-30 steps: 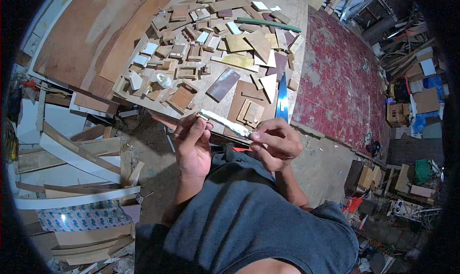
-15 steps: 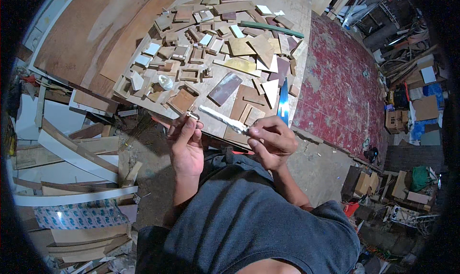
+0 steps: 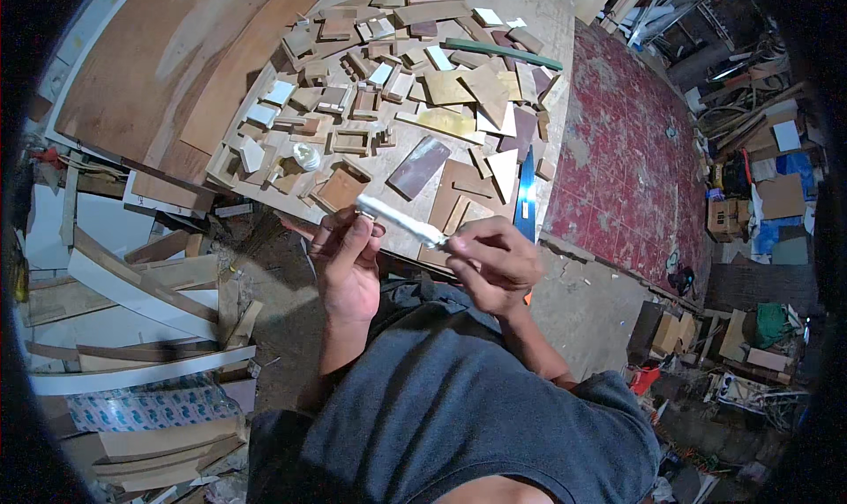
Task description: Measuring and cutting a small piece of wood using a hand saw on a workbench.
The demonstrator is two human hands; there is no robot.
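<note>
My right hand (image 3: 494, 261) pinches the near end of a slim stick (image 3: 401, 221) that looks coated in white. The stick slants up and left across the gap between my hands. Its far end meets or overlaps the small pale wooden piece (image 3: 364, 214) at my left fingertips; whether they touch I cannot tell. My left hand (image 3: 350, 261), palm up, holds that piece between thumb and fingers, which hide most of it. Just beyond on the table lies a small open wooden tray (image 3: 341, 189), with a twisted clear plastic bag (image 3: 306, 156) to its left.
Many small wooden blocks, boxes and offcuts cover the worktable (image 3: 397, 164). A blue metal straightedge (image 3: 527, 200) lies near its right edge, and a green strip (image 3: 503, 52) farther back. Wood scraps (image 3: 146, 279) pile up at left; a worn red panel (image 3: 626, 142) is at right.
My right hand has moved slightly left, bringing the white-coated stick's far end over to the small wooden piece. My left hand has stayed nearly in place, still holding the piece.
</note>
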